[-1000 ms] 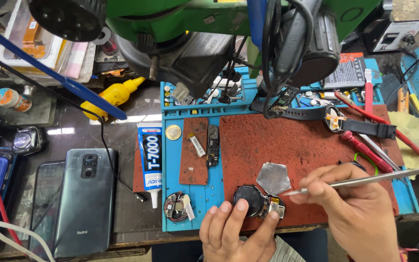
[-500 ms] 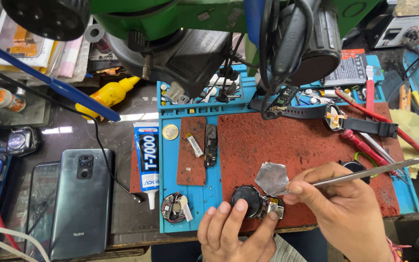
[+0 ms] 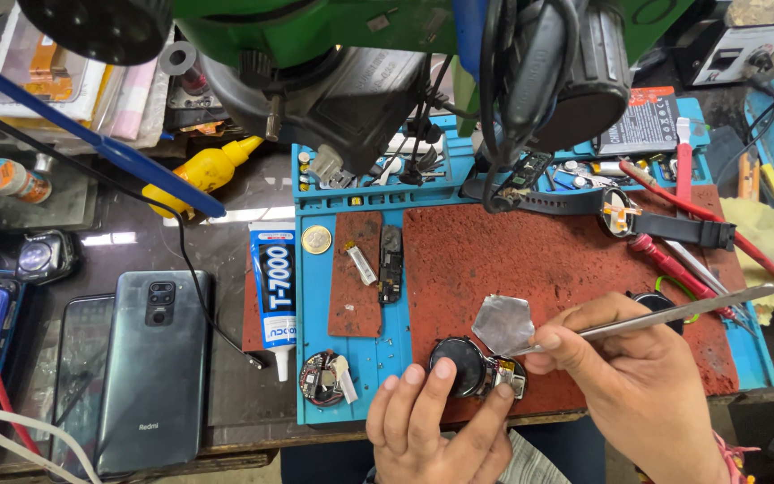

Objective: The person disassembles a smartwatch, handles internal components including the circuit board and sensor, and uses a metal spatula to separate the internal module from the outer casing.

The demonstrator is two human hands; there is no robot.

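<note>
Left hand (image 3: 436, 421) fingers curled round watch body (image 3: 460, 366) at mat (image 3: 584, 260) front edge; right hand (image 3: 638, 376) pinched shut on tweezers (image 3: 665, 315), tips gripping foil (image 3: 502, 324) just above

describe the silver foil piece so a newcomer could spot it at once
Find the red mat on the blue work tray. At its near edge, tweezers in the right hand grip the foil piece, above a round black watch body. It alone is flat, silvery and angular.
</note>
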